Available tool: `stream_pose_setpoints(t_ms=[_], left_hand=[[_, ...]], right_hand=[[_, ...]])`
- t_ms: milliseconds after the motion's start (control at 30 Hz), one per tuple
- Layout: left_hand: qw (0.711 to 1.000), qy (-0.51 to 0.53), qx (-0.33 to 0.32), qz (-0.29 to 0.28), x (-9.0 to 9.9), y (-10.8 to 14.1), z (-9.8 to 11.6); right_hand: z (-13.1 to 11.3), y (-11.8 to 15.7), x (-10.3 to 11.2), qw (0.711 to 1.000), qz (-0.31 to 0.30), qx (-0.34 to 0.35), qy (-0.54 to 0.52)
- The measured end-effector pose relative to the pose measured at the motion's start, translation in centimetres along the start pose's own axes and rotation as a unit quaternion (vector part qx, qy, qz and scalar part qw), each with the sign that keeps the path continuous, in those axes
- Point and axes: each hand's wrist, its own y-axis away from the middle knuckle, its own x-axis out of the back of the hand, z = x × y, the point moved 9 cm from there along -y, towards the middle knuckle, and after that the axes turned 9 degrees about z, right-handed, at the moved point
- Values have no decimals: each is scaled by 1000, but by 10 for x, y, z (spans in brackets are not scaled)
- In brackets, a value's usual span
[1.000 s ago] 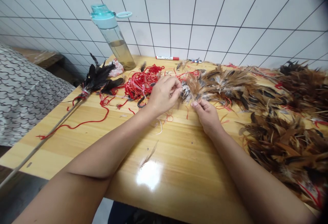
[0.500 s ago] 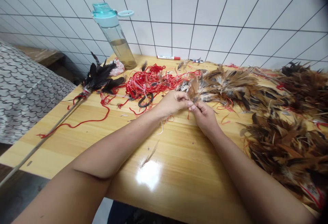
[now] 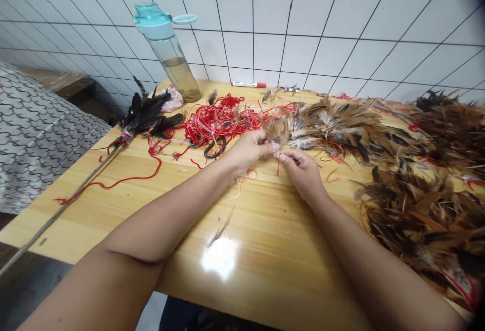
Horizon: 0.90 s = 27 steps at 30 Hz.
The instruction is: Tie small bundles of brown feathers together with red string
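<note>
Cloth point(image 3: 41, 139) is seen at the left edge; beside it a stick point(image 3: 91, 178) is laid across the table point(image 3: 273, 230), its far end tied with black feathers point(image 3: 142, 113). Left of centre, red string point(image 3: 215, 119) is heaped by a black ring point(image 3: 214, 148). At the centre, the left hand point(image 3: 252, 149) has been lowered and brought in over the last second, so that its tips are now set just beside those of the right hand point(image 3: 301, 167). A brown tuft point(image 3: 276, 128) is tilted above them; handling by both hands, rather than one, is suggested. Its base seems to be pinched by the right thumb and finger. The left thumb and fingers are drawn together, but whether anything is gripped cannot be told. Rightward, a feather row point(image 3: 348, 124) is spread, then a feather heap point(image 3: 428, 220) at lower right. The fingertip contact is too small to read. The stick is cut off at left, the heap at right.
</note>
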Motion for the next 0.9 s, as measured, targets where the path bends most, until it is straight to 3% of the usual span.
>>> stream_pose_setpoints(t_ms=[233,500,700,900], left_hand=[[999,-24,17,-33,-2,0,-4],[997,-22,-8,-71,-13,2,1],[998,-2,-15,-68,-11,4,5],[995,36,-7,-97,-14,5,10]], right_hand=[[3,-2,-4,999,-34,-8,-41],[3,-2,-7,998,-60,-8,-36],[3,-1,-7,990,-60,-61,-111],[-2,1,-10,975,-105,-117,-159]])
